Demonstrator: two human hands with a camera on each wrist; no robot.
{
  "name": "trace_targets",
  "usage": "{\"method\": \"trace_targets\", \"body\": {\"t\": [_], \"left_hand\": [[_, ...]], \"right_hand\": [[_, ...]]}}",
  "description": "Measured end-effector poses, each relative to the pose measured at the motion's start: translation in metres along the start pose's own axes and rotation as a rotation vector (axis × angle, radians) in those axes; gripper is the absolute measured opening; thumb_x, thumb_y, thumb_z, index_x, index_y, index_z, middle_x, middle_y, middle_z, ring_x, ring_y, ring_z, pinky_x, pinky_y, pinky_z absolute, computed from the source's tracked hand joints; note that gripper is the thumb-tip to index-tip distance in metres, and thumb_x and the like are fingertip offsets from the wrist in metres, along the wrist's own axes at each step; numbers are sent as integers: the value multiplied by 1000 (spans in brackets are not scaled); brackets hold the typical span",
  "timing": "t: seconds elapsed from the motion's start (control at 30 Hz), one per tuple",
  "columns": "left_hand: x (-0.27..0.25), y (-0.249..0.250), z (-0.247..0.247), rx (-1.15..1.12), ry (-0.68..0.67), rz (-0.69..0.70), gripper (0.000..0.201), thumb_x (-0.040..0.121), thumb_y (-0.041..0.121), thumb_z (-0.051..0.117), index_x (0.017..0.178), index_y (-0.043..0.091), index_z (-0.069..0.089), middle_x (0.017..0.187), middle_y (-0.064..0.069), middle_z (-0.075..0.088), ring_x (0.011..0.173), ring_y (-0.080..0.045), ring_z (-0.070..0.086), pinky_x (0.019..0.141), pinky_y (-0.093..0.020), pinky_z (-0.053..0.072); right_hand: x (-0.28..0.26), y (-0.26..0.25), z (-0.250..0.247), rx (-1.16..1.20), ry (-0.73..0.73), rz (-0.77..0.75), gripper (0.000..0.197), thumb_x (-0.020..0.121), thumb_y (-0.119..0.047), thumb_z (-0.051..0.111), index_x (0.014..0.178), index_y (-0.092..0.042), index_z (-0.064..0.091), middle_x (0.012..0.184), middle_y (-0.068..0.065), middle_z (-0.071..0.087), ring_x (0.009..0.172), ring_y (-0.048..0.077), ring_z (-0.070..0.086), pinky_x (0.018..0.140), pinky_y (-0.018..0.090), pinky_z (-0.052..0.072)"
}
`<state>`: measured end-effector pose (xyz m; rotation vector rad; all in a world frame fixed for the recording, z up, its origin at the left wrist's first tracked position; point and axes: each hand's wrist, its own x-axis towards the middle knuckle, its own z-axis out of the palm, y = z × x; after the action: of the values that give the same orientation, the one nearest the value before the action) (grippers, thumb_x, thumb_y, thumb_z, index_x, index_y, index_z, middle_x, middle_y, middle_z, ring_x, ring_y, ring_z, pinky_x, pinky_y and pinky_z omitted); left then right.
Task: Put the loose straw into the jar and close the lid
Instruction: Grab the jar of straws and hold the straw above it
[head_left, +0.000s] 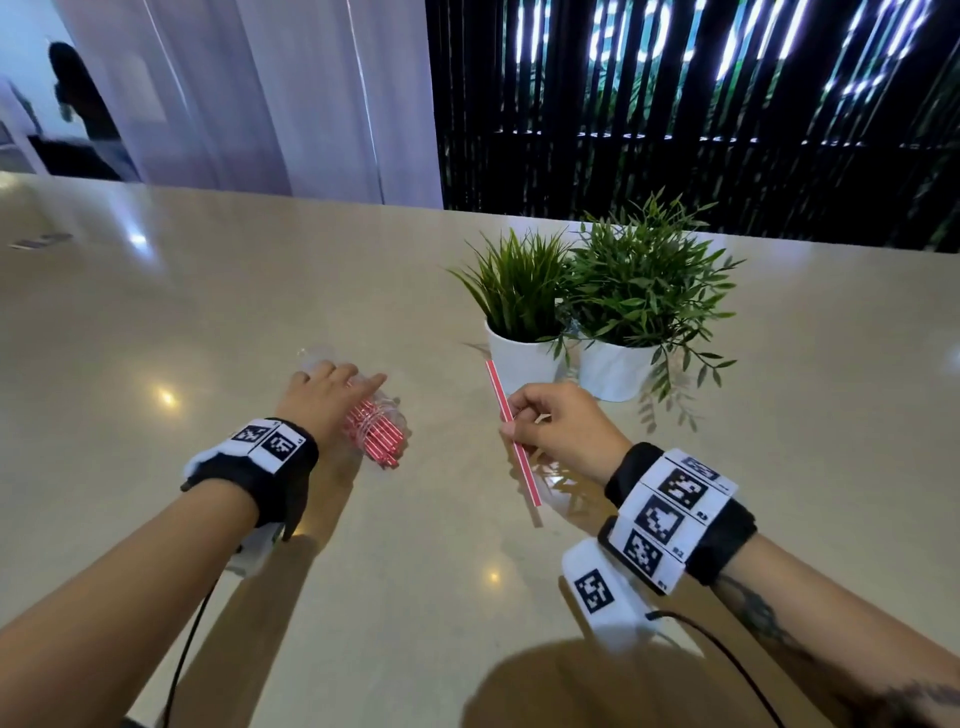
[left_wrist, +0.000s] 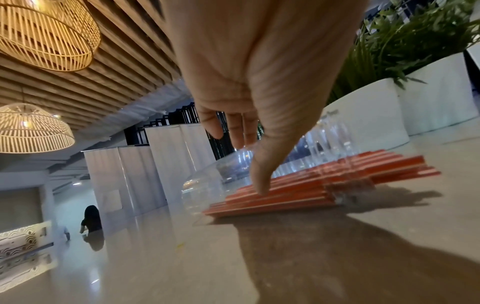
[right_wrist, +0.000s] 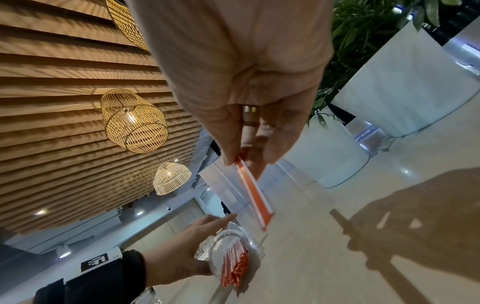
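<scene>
A clear jar lies on its side on the beige table, mouth toward me, with a bundle of red-and-white straws poking out of it. My left hand arches over the jar, thumb pressed on its near wall and fingers over the far side. My right hand pinches the loose red-and-white straw near its middle, just above the table to the right of the jar. From the right wrist, the straw slants toward the jar's open mouth. No lid shows plainly.
Two white pots with green plants stand close behind my right hand. Something clear glints on the table under my right wrist; what it is I cannot tell. A person sits far off at the back left.
</scene>
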<state>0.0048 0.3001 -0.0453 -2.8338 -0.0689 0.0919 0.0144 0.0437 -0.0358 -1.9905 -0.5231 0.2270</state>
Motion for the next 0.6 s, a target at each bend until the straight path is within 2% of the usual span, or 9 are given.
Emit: {"method": "trace_targets", "body": {"t": [0.07, 0.13, 0.2, 0.3, 0.37, 0.43, 0.53, 0.6], "left_hand": [[2, 2, 0, 7, 20, -1, 72, 83, 29, 58, 143, 33, 16, 140, -11, 34, 130, -28, 31, 103, -45, 34], [5, 3, -2, 10, 18, 2, 73, 76, 37, 65, 138, 34, 28, 132, -9, 37, 126, -27, 32, 99, -48, 36], [7, 5, -5, -4, 25, 11, 72, 66, 44, 71, 130, 34, 39, 130, -7, 38, 125, -26, 31, 97, -49, 37], [8, 15, -9, -55, -3, 42, 74, 54, 56, 72, 118, 30, 45, 132, -2, 44, 122, -23, 37, 96, -46, 33], [7, 24, -9, -171, -60, 42, 75, 49, 61, 72, 111, 28, 43, 118, 0, 58, 105, -23, 50, 90, -41, 36], [4, 32, -11, -313, -83, 37, 77, 46, 61, 75, 107, 27, 41, 107, -1, 65, 91, -23, 57, 81, -35, 43], [0, 44, -19, -436, -20, 42, 75, 48, 61, 74, 105, 26, 42, 101, -1, 65, 84, -23, 57, 70, -31, 44], [-5, 52, -29, -496, 68, 57, 69, 49, 62, 70, 99, 24, 42, 94, -3, 66, 78, -24, 57, 65, -31, 44]], "right_hand": [[0, 3, -2, -26, 11, 0, 14, 83, -3, 61, 74, -12, 57, 60, 3, 50, 45, 1, 55, 46, 16, 46], [0, 5, -4, -25, 9, 5, 2, 84, -2, 60, 82, -1, 60, 64, 7, 51, 41, -4, 55, 43, 11, 44], [-1, 7, -7, -27, 19, 9, 10, 84, -2, 60, 90, 5, 60, 67, 10, 51, 40, -7, 54, 41, 10, 43], [-4, 4, -11, -39, 28, 11, 6, 85, -2, 58, 89, 1, 60, 71, 14, 52, 39, -7, 54, 41, 12, 42], [-6, 2, -16, -32, 48, 12, 2, 85, -2, 57, 87, -3, 58, 72, 16, 52, 39, -7, 54, 40, 12, 42], [-9, -2, -22, -13, 80, -2, 3, 85, -2, 58, 88, -3, 57, 69, 14, 53, 39, -6, 55, 40, 12, 42], [-14, -13, -35, 23, 178, -90, 3, 85, -4, 58, 85, -7, 57, 69, 4, 53, 44, -5, 57, 43, 9, 43], [-15, -22, -45, 20, 272, -153, 8, 85, -6, 58, 81, -12, 57, 71, 3, 55, 51, -2, 59, 46, 13, 46]]}}
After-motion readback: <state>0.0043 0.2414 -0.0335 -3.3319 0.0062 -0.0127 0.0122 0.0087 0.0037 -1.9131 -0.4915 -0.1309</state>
